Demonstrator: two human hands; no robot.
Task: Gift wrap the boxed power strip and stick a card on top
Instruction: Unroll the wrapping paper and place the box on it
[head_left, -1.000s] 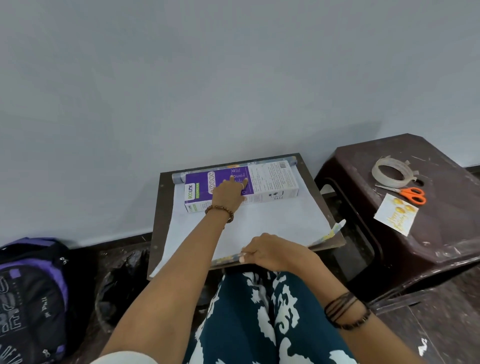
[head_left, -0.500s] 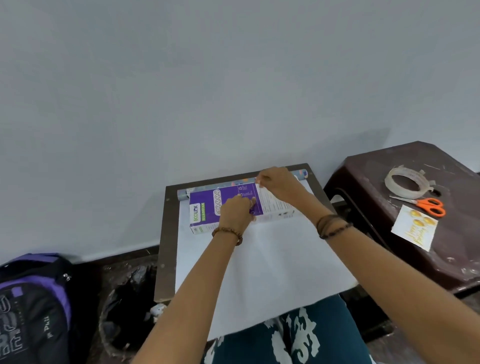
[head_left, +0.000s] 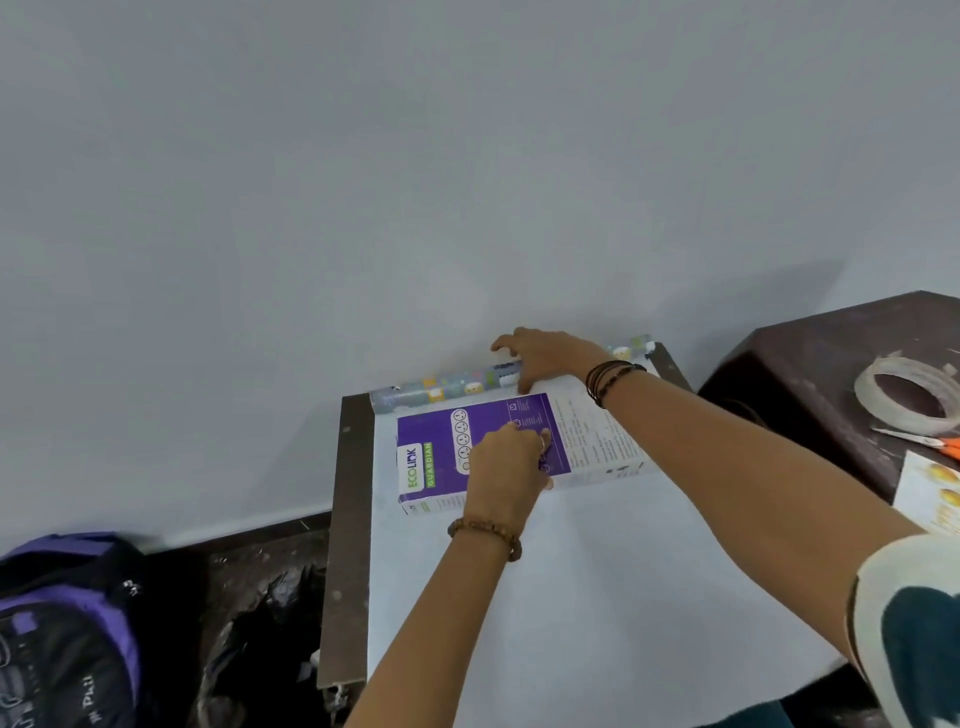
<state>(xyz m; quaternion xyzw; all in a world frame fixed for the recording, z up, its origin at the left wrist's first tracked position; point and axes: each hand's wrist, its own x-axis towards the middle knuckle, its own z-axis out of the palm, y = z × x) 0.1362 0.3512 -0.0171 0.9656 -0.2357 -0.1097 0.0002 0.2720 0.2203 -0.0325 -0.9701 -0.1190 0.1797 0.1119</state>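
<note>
A purple and white power strip box (head_left: 431, 457) lies flat near the far end of the wrapping paper (head_left: 597, 597), which is spread white side up over a small brown table (head_left: 345, 519). My left hand (head_left: 506, 460) presses down on the box top. My right hand (head_left: 545, 358) reaches over the box and curls round the patterned paper roll (head_left: 441, 389) at the far edge. A yellow and white card (head_left: 930, 496) lies on the stool at the right.
A dark brown stool (head_left: 810, 364) at the right carries a tape roll (head_left: 909, 397), orange-handled scissors (head_left: 935, 441) and the card. A purple and black backpack (head_left: 62, 623) and a black bag (head_left: 260, 644) sit on the floor at the left. A white wall stands just behind the table.
My right hand left the near paper edge, crossed over the box and now grips the roll at the far edge. My left hand stays on the box. The view moved closer.
</note>
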